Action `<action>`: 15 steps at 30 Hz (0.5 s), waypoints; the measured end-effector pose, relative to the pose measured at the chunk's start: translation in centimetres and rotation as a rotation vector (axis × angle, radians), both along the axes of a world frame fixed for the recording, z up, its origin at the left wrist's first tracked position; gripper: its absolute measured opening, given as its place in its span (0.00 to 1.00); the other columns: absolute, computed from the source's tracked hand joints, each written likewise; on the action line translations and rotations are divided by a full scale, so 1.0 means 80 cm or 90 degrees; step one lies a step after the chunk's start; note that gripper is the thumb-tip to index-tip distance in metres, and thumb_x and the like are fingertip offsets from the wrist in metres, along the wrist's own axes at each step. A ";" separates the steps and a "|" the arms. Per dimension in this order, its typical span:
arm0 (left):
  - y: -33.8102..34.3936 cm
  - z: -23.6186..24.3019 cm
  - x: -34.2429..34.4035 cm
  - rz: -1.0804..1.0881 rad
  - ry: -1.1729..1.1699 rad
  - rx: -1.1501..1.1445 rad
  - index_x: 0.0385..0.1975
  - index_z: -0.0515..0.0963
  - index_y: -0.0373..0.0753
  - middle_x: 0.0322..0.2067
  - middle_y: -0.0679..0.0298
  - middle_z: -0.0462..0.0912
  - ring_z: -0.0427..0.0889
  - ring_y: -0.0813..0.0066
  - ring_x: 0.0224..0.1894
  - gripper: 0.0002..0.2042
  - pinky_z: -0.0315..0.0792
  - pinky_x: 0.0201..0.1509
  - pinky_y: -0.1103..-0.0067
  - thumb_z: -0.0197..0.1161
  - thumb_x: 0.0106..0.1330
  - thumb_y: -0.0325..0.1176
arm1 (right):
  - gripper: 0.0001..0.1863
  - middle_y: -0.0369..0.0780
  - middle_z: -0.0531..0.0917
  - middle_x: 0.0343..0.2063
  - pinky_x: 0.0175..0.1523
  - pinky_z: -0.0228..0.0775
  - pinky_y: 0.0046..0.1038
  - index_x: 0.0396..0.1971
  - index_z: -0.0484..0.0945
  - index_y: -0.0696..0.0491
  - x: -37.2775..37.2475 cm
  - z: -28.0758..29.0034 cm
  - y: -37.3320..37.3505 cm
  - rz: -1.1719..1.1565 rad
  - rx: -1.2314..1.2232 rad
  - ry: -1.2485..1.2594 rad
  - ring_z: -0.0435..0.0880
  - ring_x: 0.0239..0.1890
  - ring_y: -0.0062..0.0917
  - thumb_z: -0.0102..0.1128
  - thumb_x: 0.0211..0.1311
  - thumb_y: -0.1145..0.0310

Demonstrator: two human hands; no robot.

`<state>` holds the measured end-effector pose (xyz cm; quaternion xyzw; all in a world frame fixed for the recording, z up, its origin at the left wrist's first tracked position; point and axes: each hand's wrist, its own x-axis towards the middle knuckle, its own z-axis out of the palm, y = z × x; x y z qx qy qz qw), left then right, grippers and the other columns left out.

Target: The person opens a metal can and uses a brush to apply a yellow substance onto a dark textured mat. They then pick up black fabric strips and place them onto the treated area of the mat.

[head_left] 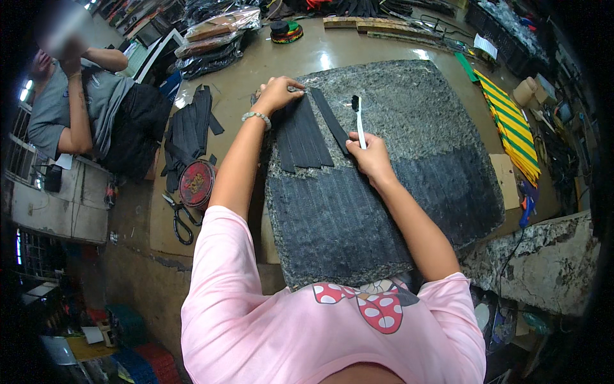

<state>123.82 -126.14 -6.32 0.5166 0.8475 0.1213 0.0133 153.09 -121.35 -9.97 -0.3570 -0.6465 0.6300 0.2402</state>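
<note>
My left hand (280, 96), a beaded bracelet on its wrist, has thumb and fingers closed at the upper end of a row of black strips (302, 137). These lie side by side on a rough grey slab (409, 86). My right hand (373, 160) grips a toothbrush (360, 121) with a white handle and dark bristles pointing away from me. A single black strip (330, 120) lies slanted between my hands, its near end at my right thumb and fingers. Black strips (332, 217) cover the near part of the slab.
Left of the slab are loose black strips (192, 121), a round red tin (197, 184) and black-handled scissors (181, 217). Another person (96, 109) stands at the far left. Plastic-wrapped stacks (220, 38), wooden bars (384, 29) and yellow-green striped material (508, 125) lie around the table.
</note>
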 end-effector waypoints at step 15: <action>0.014 -0.015 -0.006 -0.022 -0.075 0.012 0.33 0.84 0.52 0.45 0.63 0.79 0.75 0.61 0.52 0.10 0.67 0.55 0.64 0.69 0.55 0.46 | 0.17 0.39 0.85 0.23 0.35 0.74 0.26 0.42 0.82 0.58 -0.014 -0.010 0.000 0.066 0.126 -0.024 0.82 0.25 0.22 0.65 0.52 0.68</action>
